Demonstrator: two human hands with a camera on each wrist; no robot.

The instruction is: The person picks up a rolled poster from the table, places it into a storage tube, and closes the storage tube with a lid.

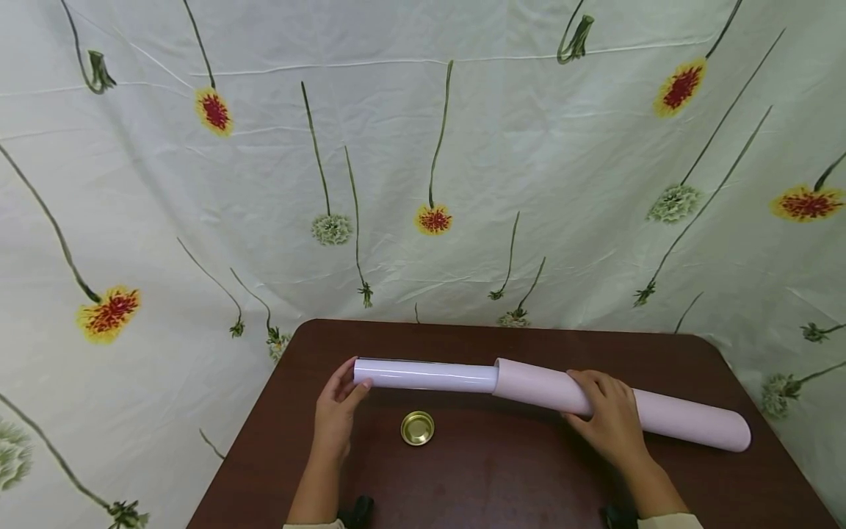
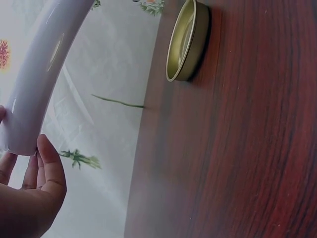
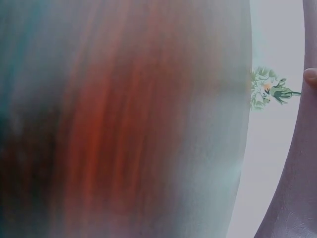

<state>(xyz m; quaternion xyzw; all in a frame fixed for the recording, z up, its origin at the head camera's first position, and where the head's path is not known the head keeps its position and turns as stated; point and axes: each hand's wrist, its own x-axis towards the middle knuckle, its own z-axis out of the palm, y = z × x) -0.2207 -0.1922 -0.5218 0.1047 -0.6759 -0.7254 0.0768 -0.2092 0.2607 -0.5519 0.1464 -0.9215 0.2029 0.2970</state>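
Note:
My left hand [image 1: 338, 408] pinches the left end of a glossy white roll [image 1: 426, 375] between thumb and fingers. The roll's other end runs inside a pale pink tube [image 1: 690, 417], which is wider. My right hand [image 1: 609, 413] grips that tube around its middle, thumb on the near side. In the left wrist view, the fingers [image 2: 50, 163] sit at the roll's end. A shallow round gold-coloured metal lid [image 1: 418, 428] lies open side up on the table, below the roll. Only a fingertip [image 3: 310, 75] on the tube shows in the right wrist view.
The dark brown wooden table [image 1: 496, 470] has rounded far corners. Behind it hangs a pale cloth [image 1: 396, 147] printed with flowers. Dark wrist-worn gear [image 1: 360, 510] shows near the left wrist.

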